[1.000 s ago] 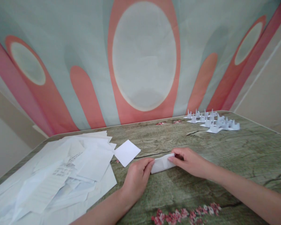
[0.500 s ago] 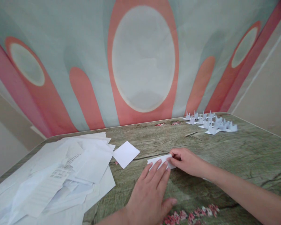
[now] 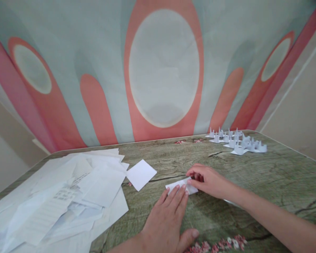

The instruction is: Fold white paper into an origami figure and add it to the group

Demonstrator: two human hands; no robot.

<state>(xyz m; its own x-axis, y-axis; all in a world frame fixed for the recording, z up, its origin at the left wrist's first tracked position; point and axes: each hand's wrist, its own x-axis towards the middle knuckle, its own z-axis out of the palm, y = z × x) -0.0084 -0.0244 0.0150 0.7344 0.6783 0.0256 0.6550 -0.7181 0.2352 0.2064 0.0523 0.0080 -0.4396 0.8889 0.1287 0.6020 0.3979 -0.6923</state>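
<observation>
A small folded piece of white paper [image 3: 193, 189] lies on the table in front of me. My left hand [image 3: 166, 219] rests flat with its fingers stretched out, the fingertips pressing on the paper's near side. At the paper's upper right end is my right hand [image 3: 209, 180], its fingers curled and the thumb tip touching the paper. Part of the paper is hidden under the fingers. To the left, a white paper square [image 3: 141, 175] lies turned like a diamond.
A large loose pile of white sheets [image 3: 100, 184], some printed, covers the table's left side. Several folded white paper figures with upright points [image 3: 238, 146] stand at the far right. Behind the wood-patterned table [image 3: 252, 172] hangs a coral and grey-green patterned backdrop [image 3: 163, 70].
The folded paper's upper edge has come down and it lies flatter. The fingers of my right hand have shifted slightly left and parted a little from the thumb. My left hand stays nearly in place.
</observation>
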